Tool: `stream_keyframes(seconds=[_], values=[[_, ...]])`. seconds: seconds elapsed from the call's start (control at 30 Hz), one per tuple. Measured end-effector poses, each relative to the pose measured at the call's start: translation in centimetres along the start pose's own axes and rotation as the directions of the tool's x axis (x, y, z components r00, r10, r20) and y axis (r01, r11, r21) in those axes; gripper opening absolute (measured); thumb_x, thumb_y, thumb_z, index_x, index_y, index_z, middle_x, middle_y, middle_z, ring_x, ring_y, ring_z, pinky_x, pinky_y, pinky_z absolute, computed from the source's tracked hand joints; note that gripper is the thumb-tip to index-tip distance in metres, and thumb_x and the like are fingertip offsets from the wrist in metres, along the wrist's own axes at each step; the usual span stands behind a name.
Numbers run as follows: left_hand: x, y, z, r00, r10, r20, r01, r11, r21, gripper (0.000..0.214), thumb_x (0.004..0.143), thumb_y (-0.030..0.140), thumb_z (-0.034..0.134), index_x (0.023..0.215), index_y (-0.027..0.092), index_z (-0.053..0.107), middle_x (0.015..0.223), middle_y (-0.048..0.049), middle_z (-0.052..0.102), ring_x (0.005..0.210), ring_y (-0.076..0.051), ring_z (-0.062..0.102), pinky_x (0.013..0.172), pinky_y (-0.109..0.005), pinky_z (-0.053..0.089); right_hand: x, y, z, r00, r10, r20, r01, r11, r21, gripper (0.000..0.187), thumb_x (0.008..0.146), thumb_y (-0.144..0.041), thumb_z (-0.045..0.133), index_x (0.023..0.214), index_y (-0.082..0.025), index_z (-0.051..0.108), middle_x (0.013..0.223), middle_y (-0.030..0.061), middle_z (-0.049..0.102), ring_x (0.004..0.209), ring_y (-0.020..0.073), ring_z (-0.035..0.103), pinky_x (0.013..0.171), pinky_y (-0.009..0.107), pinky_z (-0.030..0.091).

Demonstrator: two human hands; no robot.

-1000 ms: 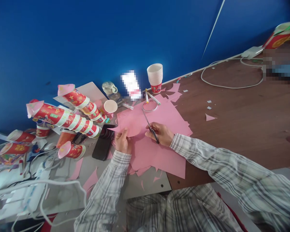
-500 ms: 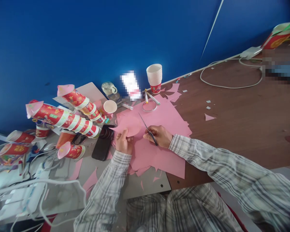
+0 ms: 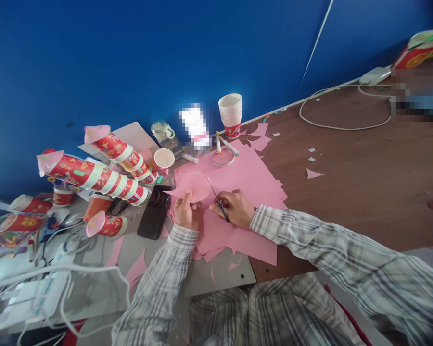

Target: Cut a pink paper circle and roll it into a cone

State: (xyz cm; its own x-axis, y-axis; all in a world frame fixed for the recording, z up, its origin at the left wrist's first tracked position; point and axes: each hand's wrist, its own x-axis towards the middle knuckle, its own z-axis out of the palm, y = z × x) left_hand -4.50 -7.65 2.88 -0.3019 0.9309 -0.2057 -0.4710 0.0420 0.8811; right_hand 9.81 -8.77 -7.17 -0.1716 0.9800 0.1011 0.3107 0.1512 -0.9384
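Note:
My left hand (image 3: 186, 211) pinches a rounded piece of pink paper (image 3: 194, 186) between thumb and fingers, lifted over a spread of pink sheets (image 3: 252, 235). Fingers of my right hand (image 3: 236, 207) are wrapped round a pair of scissors (image 3: 222, 207). The blades point up and away, with their tips close to the right edge of the held piece. Whether the blades touch that edge I cannot tell. A black phone (image 3: 152, 218) lies just left of my left hand.
Red paper cups stacked in two leaning rows (image 3: 94, 175) stand at left. White cables (image 3: 94, 270) cross the near left corner. A cup stack (image 3: 231, 115), markers (image 3: 219, 144), a tape ring (image 3: 223, 157) and a clear bottle (image 3: 164, 134) are by the blue wall. Pink scraps (image 3: 313, 173) lie at right.
My right hand has moved slightly left with the scissors, bringing the blades nearer the held pink piece. My left hand has barely shifted and keeps its pinch.

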Motion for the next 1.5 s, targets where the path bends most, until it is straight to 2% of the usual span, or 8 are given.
stream_keyframes(seconds=[0.13,0.27,0.43,0.6,0.77,1.13,1.3,1.5], values=[[-0.1,0.0,0.1,1.0,-0.012,-0.005,0.012,1.0,0.002,0.028,0.049,0.026,0.07,0.054,0.018,0.044,0.046,0.0094,0.043,0.032,-0.002,0.027,0.038,-0.023,0.026,0.1,-0.1,0.2,0.996,0.087,0.03,-0.086,0.996,-0.019,0.07,0.091,-0.092,0.097,0.081,-0.03,0.065,0.051,-0.0076,0.055,0.053,0.0204,0.063,0.07,0.036,0.045],[-0.4,-0.1,0.2,1.0,-0.016,0.003,0.016,1.0,0.003,0.03,0.05,0.024,0.07,0.051,0.017,0.041,0.045,0.0099,0.041,0.033,-0.002,0.027,0.037,-0.022,0.026,0.2,-0.5,-0.1,0.992,0.119,0.04,-0.119,0.993,0.022,0.069,0.092,-0.091,0.096,0.083,-0.031,0.065,0.053,-0.0059,0.059,0.053,0.0215,0.064,0.066,0.035,0.044],[-0.5,-0.1,0.4,1.0,-0.022,0.001,0.022,1.0,0.004,0.028,0.05,0.023,0.069,0.052,0.017,0.042,0.048,0.0091,0.043,0.034,-0.002,0.028,0.035,-0.021,0.024,0.0,-1.4,-0.8,0.994,0.096,0.056,-0.1,0.993,0.068,0.07,0.096,-0.093,0.089,0.079,-0.031,0.063,0.055,-0.0028,0.063,0.053,0.0207,0.061,0.061,0.034,0.045],[-0.2,-0.1,0.1,0.999,-0.008,-0.036,0.007,1.0,-0.023,0.035,0.049,0.024,0.071,0.048,0.018,0.037,0.044,0.0106,0.037,0.033,-0.003,0.026,0.037,-0.022,0.027,-0.7,-2.9,-1.8,0.996,0.074,0.049,-0.079,0.99,0.115,0.067,0.098,-0.093,0.087,0.084,-0.03,0.067,0.057,-0.0035,0.062,0.056,0.0229,0.067,0.062,0.034,0.048],[-0.2,-0.1,0.1,1.0,-0.017,-0.026,0.016,0.999,-0.036,0.03,0.051,0.022,0.07,0.05,0.018,0.04,0.046,0.0098,0.038,0.034,-0.003,0.027,0.038,-0.023,0.028,-0.9,-3.7,-2.1,0.997,0.055,0.051,-0.057,0.997,0.047,0.066,0.098,-0.089,0.092,0.083,-0.03,0.067,0.054,-0.0054,0.056,0.059,0.0236,0.072,0.066,0.034,0.047],[-0.4,-0.2,0.1,0.999,-0.022,-0.025,0.021,0.999,-0.036,0.03,0.052,0.021,0.07,0.049,0.02,0.04,0.047,0.0087,0.037,0.033,-0.004,0.026,0.037,-0.024,0.026,-0.8,-3.3,-2.1,0.997,0.051,0.055,-0.052,0.999,0.014,0.068,0.102,-0.092,0.083,0.081,-0.032,0.059,0.055,-0.0046,0.057,0.057,0.0218,0.064,0.068,0.036,0.046],[-0.4,-0.3,0.2,0.998,-0.052,-0.023,0.051,0.998,-0.039,0.036,0.051,0.021,0.069,0.047,0.02,0.034,0.048,0.0086,0.033,0.034,-0.004,0.026,0.037,-0.024,0.028,-0.9,-3.0,-1.9,0.997,0.034,0.073,-0.042,0.993,0.11,0.074,0.101,-0.101,0.076,0.083,-0.031,0.06,0.058,-0.0019,0.066,0.055,0.0197,0.062,0.063,0.034,0.047],[-0.5,-0.3,0.2,0.995,-0.102,-0.008,0.101,0.994,-0.042,0.036,0.051,0.022,0.069,0.05,0.02,0.032,0.045,0.0101,0.027,0.033,-0.004,0.025,0.039,-0.024,0.03,-0.8,-2.7,-1.5,0.999,-0.009,0.053,-0.002,0.98,0.201,0.081,0.097,-0.11,0.072,0.082,-0.031,0.06,0.054,-0.0026,0.065,0.05,0.018,0.059,0.057,0.032,0.046]])
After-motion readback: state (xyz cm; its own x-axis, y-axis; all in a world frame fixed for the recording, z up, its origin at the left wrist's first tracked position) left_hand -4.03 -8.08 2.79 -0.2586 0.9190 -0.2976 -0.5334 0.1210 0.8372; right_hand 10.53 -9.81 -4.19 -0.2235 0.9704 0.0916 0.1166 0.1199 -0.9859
